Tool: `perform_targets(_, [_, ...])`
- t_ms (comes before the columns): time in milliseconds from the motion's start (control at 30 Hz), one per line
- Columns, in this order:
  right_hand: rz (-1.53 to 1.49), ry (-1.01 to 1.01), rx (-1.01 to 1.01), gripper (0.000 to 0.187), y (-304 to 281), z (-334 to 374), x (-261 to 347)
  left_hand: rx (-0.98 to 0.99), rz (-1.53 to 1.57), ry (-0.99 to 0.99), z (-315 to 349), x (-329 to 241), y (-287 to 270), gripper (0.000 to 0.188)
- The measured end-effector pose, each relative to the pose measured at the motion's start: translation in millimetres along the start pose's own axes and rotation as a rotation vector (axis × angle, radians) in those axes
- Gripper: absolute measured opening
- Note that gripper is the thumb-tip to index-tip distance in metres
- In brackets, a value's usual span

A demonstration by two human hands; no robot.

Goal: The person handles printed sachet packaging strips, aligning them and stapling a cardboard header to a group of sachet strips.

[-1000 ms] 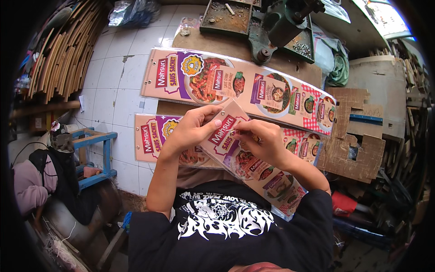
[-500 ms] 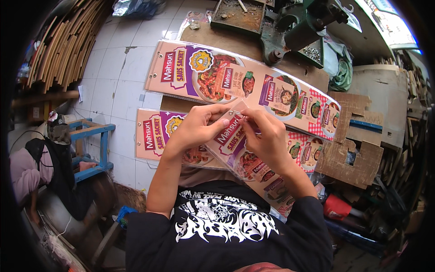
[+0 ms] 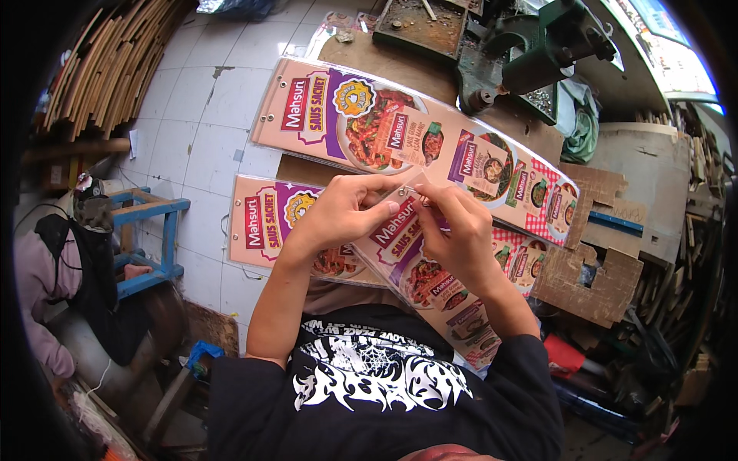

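Note:
My left hand (image 3: 350, 213) grips the end of a long printed plastic sign (image 3: 401, 247) in pink, purple and red, with pictures of food. The sign slants down toward my shirt. At its top corner, beside a metal eyelet, the fingers of my right hand (image 3: 459, 223) are pinched together; whatever thin thing they hold there is too small to make out. Beyond my hands lies a stack of matching signs (image 3: 319, 150) with eyelets at the left end. A second stack (image 3: 254, 244) lies partly under my left forearm, with thin loops of cord at its left end.
A dark green hand press (image 3: 538, 65) stands on the bench at the far right, next to a metal tray (image 3: 423, 34). Cut brown board (image 3: 596, 284) lies right of the signs. Left are a blue stool frame (image 3: 169, 238), another person's sleeve (image 3: 31, 284) and stacked wood strips (image 3: 115, 65).
The view has shifted slightly. Both hands stay at the sign's eyelet corner, my right fingers moving a little. At the left, the other person's arm has moved.

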State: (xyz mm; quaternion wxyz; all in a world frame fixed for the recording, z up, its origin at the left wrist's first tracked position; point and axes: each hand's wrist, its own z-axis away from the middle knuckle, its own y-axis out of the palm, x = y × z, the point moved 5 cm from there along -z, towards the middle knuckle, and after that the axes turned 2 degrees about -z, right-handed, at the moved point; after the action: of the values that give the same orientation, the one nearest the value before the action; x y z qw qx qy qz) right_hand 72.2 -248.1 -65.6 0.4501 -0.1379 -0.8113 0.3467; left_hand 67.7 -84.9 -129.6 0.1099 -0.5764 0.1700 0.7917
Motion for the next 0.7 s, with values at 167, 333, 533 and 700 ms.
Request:
perform_targets(167, [0.029, -0.041, 0.006, 0.021, 2.1, -0.8, 0.5, -0.008, 0.044, -0.001, -0.1, -0.8, 1.2, 0.039])
perform_targets(333, [0.056, -0.061, 0.037, 0.024, 4.3, -1.3, 2.3, 0.003, 0.058, -0.014, -0.1, -0.6, 0.8, 0.039])
perform_targets(533, [0.078, -0.084, 0.053, 0.028, 6.6, -1.7, 4.2, 0.003, 0.067, 0.003, -0.5, -0.1, 1.0, 0.039])
perform_targets(700, [0.051, -0.064, 0.069, 0.029, 9.5, 1.0, 3.3, 0.005, 0.096, -0.012, -0.4, 2.2, 3.0, 0.039])
